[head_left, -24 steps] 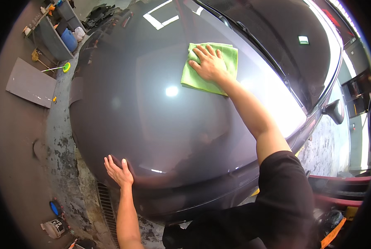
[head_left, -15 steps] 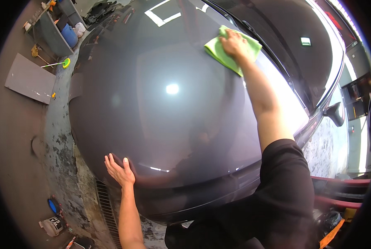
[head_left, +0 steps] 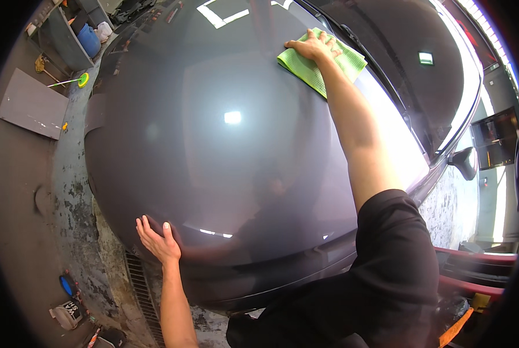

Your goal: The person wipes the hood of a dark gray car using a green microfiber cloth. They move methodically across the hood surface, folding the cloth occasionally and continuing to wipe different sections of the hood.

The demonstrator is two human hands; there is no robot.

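Note:
A glossy dark grey car hood (head_left: 224, 168) fills the middle of the view. Far up on it, close to the windshield's lower edge, my right hand (head_left: 317, 46) presses flat on a green microfiber cloth (head_left: 306, 68), fingers spread. The cloth lies on the paint, partly covered by the hand and forearm. At the near left of the hood my left hand (head_left: 159, 240) rests with its fingers stretched out, holding nothing.
Beyond the hood lie the windshield (head_left: 410, 58) and a wiper (head_left: 352, 37); a side mirror (head_left: 464, 163) juts out at right. Along the left wall are a blue barrel (head_left: 89, 40), a grey panel (head_left: 33, 104), and a bucket (head_left: 69, 315). A floor grate (head_left: 140, 290) runs below left.
My right hand has shifted slightly left and away from me over the cloth, its fingers spreading more. The whole view has moved a little; my left hand stays on the hood.

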